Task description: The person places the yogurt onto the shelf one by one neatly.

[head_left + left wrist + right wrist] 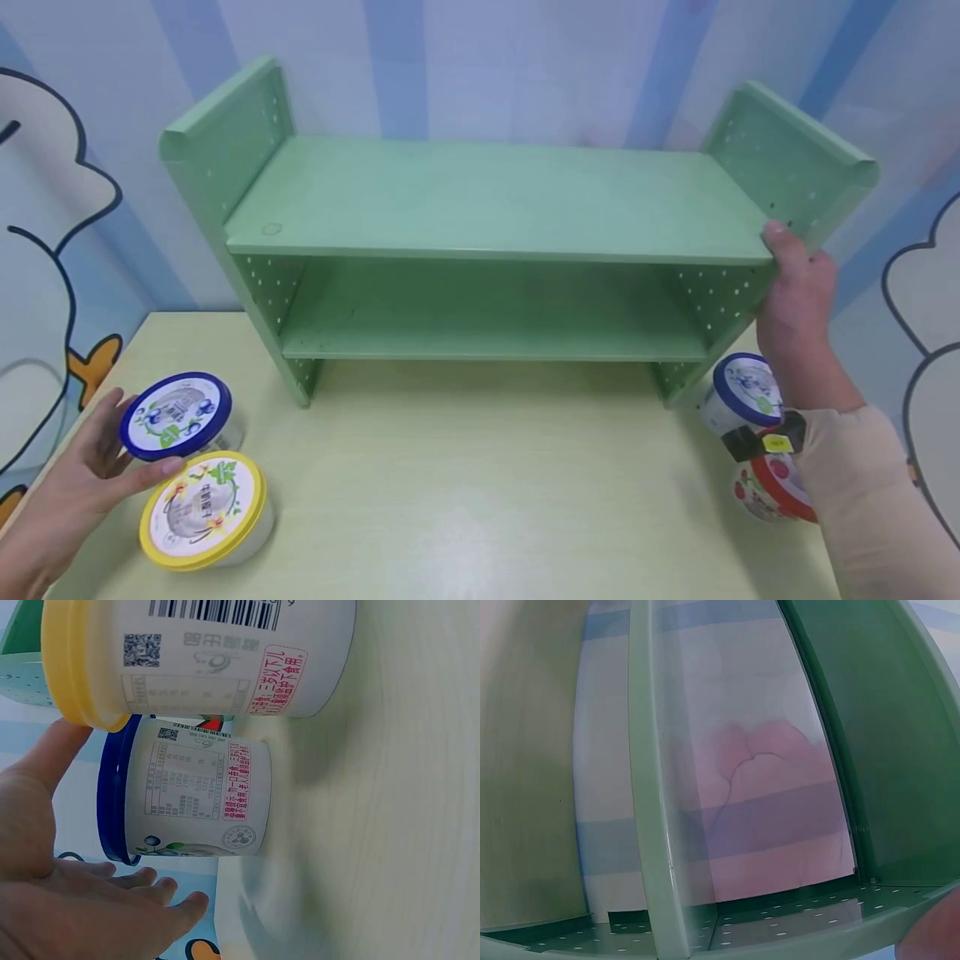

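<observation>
A green two-tier shelf rack (495,200) stands against the wall. At its right side panel, my right hand (798,304) grips the front edge, with the thumb by the upper shelf's corner. My left hand (78,479) is at the left beside a blue-lidded tub (176,414), fingers spread loosely along its far side. In the left wrist view, a gap shows between those fingers and the tub. The thumb lies at the rim of a yellow-lidded tub (204,508), which stands in front of the blue-lidded one. Whether the thumb presses there I cannot tell.
On the right, another blue-lidded tub (750,387) and a red-lidded tub (780,479) stand on the pale table (480,483), partly hidden by my right wrist and sleeve. Striped, cartoon-printed walls (510,67) enclose the table behind and at both sides.
</observation>
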A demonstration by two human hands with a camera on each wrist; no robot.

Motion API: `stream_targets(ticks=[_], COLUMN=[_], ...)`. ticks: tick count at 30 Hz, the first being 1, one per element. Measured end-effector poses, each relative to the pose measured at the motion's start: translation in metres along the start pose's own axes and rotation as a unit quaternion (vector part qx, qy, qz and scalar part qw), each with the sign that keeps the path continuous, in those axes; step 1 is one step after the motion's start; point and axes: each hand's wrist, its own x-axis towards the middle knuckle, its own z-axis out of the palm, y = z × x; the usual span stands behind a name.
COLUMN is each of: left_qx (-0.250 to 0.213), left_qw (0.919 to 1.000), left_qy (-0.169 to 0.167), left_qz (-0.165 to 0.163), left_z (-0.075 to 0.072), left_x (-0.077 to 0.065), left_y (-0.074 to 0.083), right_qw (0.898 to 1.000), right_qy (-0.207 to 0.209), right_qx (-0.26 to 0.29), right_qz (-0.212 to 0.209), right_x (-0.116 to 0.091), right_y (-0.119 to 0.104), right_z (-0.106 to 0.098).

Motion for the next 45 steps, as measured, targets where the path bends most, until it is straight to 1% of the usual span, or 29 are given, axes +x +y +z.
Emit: stream_targets(ticks=[6, 11, 13, 15, 17, 19, 21, 23, 25, 33, 35, 36, 40, 42, 45], left_qx=[-0.007, -0.013, -0.011, -0.010, -0.011, -0.009, -0.006, 0.008, 0.020, 0.019, 0.037, 0.028, 0.031, 0.014, 0.008], left_qw=[0.9998, 0.9996, 0.9996, 0.9995, 0.9993, 0.9993, 0.9994, 0.9995, 0.9994, 0.9994, 0.9989, 0.9992, 0.9992, 0.9996, 0.9997], left_qy=[0.000, -0.004, -0.004, -0.007, -0.010, -0.015, -0.020, -0.022, -0.020, -0.014, -0.010, -0.011, 0.000, 0.003, 0.007], left_qz=[-0.020, -0.025, -0.024, -0.028, -0.034, -0.033, -0.028, -0.020, -0.018, -0.027, -0.028, -0.025, -0.026, -0.024, -0.023], left_z=[-0.002, -0.003, -0.003, -0.004, -0.004, -0.003, -0.001, -0.001, -0.001, 0.001, 0.002, 0.002, 0.006, 0.008, 0.010], left_x=[0.000, 0.008, 0.009, 0.006, 0.000, -0.006, -0.010, -0.012, -0.011, -0.004, -0.003, -0.004, -0.006, -0.007, -0.008], left_y=[0.005, -0.012, -0.013, -0.006, 0.004, 0.015, 0.022, 0.024, 0.024, 0.015, 0.014, 0.014, 0.014, 0.016, 0.019], right_qw=[1.000, 1.000, 1.000, 1.000, 1.000, 1.000, 1.000, 1.000, 1.000, 1.000, 1.000, 1.000, 1.000, 1.000, 1.000], right_qy=[0.000, -0.002, -0.002, -0.001, 0.001, 0.004, 0.005, 0.003, 0.001, 0.004, 0.002, 0.002, -0.001, 0.000, -0.001], right_qx=[0.000, 0.004, 0.005, 0.007, 0.010, 0.014, 0.018, 0.019, 0.021, 0.029, 0.026, 0.028, 0.027, 0.025, 0.019], right_qz=[-0.001, -0.005, -0.007, -0.006, -0.005, -0.005, -0.006, -0.008, -0.009, -0.006, -0.007, -0.006, -0.007, -0.007, -0.008], right_x=[0.001, 0.001, 0.001, 0.001, 0.001, 0.001, 0.002, 0.002, 0.002, 0.003, 0.003, 0.003, 0.002, 0.002, 0.001], right_y=[0.000, 0.000, 0.000, 0.000, 0.000, 0.000, 0.000, 0.000, -0.001, -0.001, -0.001, -0.001, -0.001, 0.000, 0.000], right_z=[0.000, 0.000, 0.001, 0.001, 0.001, 0.001, 0.002, 0.002, 0.002, 0.002, 0.002, 0.002, 0.003, 0.003, 0.002])
